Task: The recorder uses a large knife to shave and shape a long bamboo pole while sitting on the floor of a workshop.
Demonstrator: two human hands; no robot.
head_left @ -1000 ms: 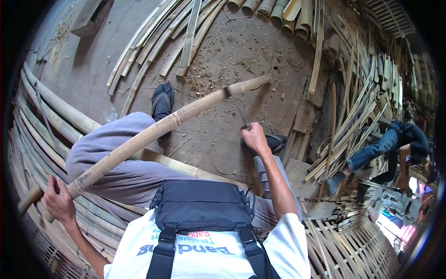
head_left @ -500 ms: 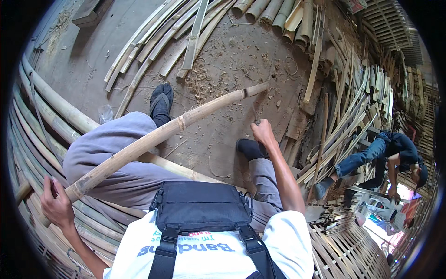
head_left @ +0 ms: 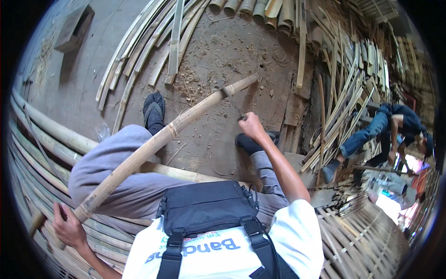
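Observation:
A long bamboo pole slants from my lower left, across my bent leg, up to the middle of the floor. My left hand is curled round its lower end, with the pole passing partly behind the palm. Near the pole's far end a dark band marks a joint. Out to the right, my right hand is closed round a tool with a dark end pointing toward that joint. Most of the tool is hidden or too blurred to tell its kind.
Several bamboo poles lie along my left, and another pole runs under my leg. Split strips and shavings cover the floor ahead. At right, beyond piled slats, another person bends over.
My right hand has moved slightly left and up, turning the tool toward the pole. The pole and my left hand shift little; the whole view has swung somewhat.

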